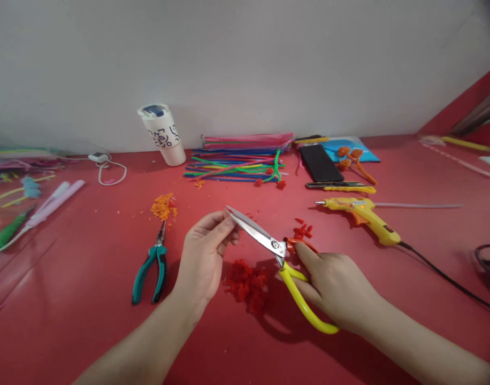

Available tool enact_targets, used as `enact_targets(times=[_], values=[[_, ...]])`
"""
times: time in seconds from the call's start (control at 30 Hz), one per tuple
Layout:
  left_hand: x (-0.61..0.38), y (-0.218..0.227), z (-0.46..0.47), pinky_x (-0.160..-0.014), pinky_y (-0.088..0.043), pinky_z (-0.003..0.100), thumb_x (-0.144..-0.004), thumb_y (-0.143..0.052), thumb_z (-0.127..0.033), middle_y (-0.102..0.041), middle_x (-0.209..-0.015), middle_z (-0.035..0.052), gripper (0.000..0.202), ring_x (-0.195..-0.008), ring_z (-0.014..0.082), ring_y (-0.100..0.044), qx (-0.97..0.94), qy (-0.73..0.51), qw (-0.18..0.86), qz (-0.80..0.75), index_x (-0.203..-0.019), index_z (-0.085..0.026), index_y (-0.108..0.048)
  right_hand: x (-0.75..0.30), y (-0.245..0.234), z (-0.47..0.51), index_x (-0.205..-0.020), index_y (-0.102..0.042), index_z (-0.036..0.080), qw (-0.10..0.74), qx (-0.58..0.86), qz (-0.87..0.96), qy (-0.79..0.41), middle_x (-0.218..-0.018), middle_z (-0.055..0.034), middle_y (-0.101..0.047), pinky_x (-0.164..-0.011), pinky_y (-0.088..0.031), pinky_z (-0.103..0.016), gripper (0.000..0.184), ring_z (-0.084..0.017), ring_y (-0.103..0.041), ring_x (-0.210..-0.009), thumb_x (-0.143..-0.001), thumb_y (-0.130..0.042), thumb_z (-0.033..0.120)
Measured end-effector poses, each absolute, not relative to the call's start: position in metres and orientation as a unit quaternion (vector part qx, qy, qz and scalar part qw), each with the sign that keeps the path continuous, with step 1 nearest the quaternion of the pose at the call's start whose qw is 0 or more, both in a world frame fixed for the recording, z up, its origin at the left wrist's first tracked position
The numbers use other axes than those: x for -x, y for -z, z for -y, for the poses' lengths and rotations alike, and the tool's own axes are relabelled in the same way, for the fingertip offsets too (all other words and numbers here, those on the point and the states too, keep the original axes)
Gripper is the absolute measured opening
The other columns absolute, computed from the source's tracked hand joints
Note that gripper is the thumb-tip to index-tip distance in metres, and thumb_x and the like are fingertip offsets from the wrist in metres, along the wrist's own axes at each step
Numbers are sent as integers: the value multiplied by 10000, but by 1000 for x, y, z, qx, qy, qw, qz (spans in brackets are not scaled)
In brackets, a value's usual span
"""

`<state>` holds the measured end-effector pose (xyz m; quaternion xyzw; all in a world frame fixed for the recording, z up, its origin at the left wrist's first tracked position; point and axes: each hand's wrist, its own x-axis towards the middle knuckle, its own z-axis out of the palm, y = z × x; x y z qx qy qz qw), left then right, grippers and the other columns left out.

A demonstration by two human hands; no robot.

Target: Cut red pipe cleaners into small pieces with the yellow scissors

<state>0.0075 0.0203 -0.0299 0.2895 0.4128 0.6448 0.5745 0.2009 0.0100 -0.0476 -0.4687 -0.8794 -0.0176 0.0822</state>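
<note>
My right hand (337, 283) grips a pair of scissors (253, 230) with one yellow and one orange-red handle. The blades point up and left and look nearly closed. Their tips meet the thumb and fingertips of my left hand (207, 248), which are pinched together. A trace of red shows at that pinch, but the piece is too small to make out. Below the blades lies a heap of fuzzy red clippings (247, 283). Beside the scissor pivot are several small red pieces (303, 229).
Teal-handled pliers (149, 272) and orange clippings (163, 206) lie left. Behind are a white tumbler (162, 133), bundled pipe cleaners (237, 160), a black phone (321, 163) and fuzzy orange flowers (351, 155). A yellow glue gun (365, 214) with its cord lies right.
</note>
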Motion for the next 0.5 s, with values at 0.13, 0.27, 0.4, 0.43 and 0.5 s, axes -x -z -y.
enact_targets(times=[0.13, 0.27, 0.4, 0.43, 0.5], values=[[-8, 29, -20, -533, -411, 160, -677, -629, -146, -607, -630, -17, 33, -537, 46, -517, -291, -646, 574, -411, -688, -159, -657, -201, 48, -10, -709, -409, 194, 82, 470, 878, 23, -409, -2, -518, -410, -113, -250, 354, -163, -473, -340, -848, -245, 475], [-7, 28, -21, -531, -411, 156, -674, -633, -147, -610, -631, -15, 32, -533, 45, -513, -293, -645, 569, -418, -687, -160, -659, -201, 49, -11, -695, -409, 198, 79, 477, 875, 27, -421, -6, -521, -413, -119, -246, 339, -167, -481, -353, -839, -278, 475], [-7, 28, -21, -532, -413, 149, -671, -639, -158, -618, -633, -13, 23, -536, 43, -520, -284, -644, 571, -423, -689, -158, -653, -201, 49, -13, -653, -391, 211, 81, 509, 857, -21, -425, 3, -496, -413, -133, -241, 340, -146, -447, -355, -813, -313, 500], [-7, 28, -21, -530, -413, 148, -671, -639, -159, -617, -628, -12, 16, -535, 44, -522, -283, -641, 576, -422, -684, -156, -648, -200, 47, -13, -639, -380, 214, 87, 521, 848, -51, -428, 9, -482, -412, -144, -238, 336, -137, -431, -359, -802, -330, 503], [-9, 28, -20, -520, -411, 147, -673, -637, -162, -610, -613, -11, 14, -532, 46, -523, -286, -626, 594, -417, -674, -149, -635, -196, 42, -15, -614, -358, 216, 116, 539, 822, -141, -446, 23, -457, -411, -185, -232, 329, -117, -403, -377, -780, -370, 500]])
